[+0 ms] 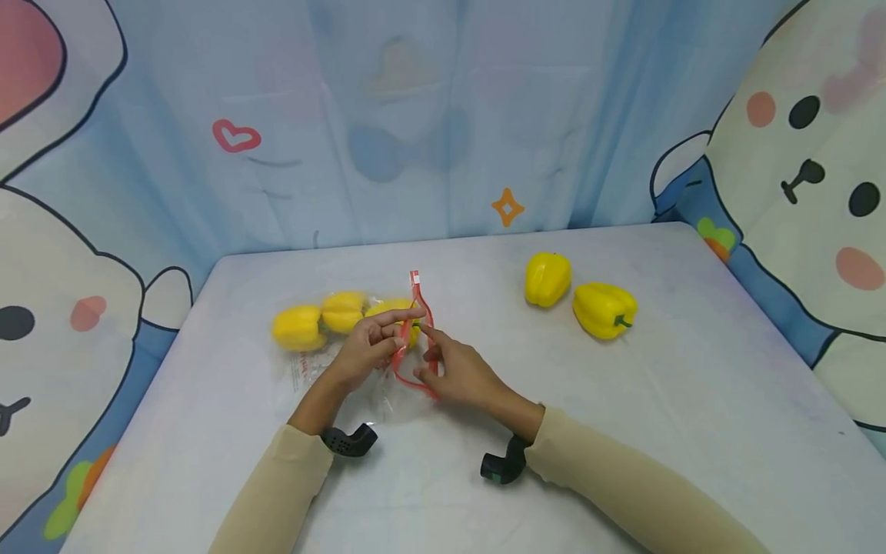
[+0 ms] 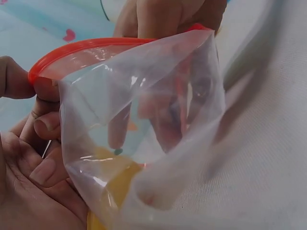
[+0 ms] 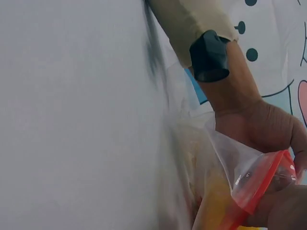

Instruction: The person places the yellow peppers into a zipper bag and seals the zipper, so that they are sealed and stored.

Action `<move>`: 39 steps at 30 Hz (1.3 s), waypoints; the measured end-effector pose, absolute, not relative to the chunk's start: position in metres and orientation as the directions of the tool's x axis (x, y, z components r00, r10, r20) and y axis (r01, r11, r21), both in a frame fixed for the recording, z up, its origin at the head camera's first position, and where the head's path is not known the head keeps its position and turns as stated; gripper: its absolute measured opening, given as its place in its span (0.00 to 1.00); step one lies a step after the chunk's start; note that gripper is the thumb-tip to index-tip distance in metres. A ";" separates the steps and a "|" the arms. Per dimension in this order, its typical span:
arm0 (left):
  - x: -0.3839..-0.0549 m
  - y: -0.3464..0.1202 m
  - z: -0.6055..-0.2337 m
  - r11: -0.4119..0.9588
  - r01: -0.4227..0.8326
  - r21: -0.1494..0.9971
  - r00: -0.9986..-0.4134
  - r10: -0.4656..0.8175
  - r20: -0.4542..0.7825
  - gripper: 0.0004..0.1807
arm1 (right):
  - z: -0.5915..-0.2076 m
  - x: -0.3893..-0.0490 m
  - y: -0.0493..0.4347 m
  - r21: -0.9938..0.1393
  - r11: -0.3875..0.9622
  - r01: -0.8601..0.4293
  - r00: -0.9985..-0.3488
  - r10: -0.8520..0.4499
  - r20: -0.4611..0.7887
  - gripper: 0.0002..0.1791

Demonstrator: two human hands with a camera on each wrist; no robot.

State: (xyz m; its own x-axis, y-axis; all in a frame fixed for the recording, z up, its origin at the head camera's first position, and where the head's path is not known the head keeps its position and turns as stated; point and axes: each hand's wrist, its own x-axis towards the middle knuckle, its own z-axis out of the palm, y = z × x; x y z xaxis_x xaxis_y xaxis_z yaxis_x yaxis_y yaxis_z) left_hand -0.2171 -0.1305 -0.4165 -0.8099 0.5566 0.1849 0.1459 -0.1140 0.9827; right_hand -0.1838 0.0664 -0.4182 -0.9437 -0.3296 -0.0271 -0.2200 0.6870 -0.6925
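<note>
Sleeves (image 1: 630, 488) foremost, our left hand (image 1: 364, 344) pinches the bag (image 2: 88, 103); our straight-fingered right hand (image 1: 471, 374) should nudge the pepper (image 2: 117, 184) deeper.

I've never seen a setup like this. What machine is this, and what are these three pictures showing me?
There's no robot here, just a person working with bare hands. The wide picture comes from a camera on the person's head, looking down at the table. The other two come from cameras on the wrists, one left, one right.

The left hand pinches the red rim of a clear plastic bag. The right hand is at the bag's open mouth, with fingers inside beside a pepper stem. More yellow peppers show through the plastic; they overlap, so I can't count them surely. Two loose peppers lie on the table, right of the hands.
</note>
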 end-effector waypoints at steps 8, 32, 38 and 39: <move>-0.216 -0.131 -0.415 -0.087 0.124 0.988 -0.763 0.629 0.152 0.27 | -0.418 -0.170 0.075 -0.747 0.638 -0.186 -0.933 -0.354 -0.071 0.40; -0.216 -0.136 -0.411 -0.057 0.135 0.989 -0.757 0.638 0.140 0.26 | -0.410 -0.184 0.268 -0.865 0.491 -0.099 -0.847 0.415 0.332 0.29; -0.216 -0.137 -0.412 -0.047 0.134 0.990 -0.764 0.631 0.133 0.25 | -0.428 -0.194 0.279 -0.956 0.284 0.074 -0.926 0.376 0.040 0.41; -0.217 -0.137 -0.412 -0.046 0.132 0.990 -0.765 0.631 0.132 0.25 | -0.429 -0.195 0.279 -0.954 0.288 0.081 -0.930 0.366 0.031 0.42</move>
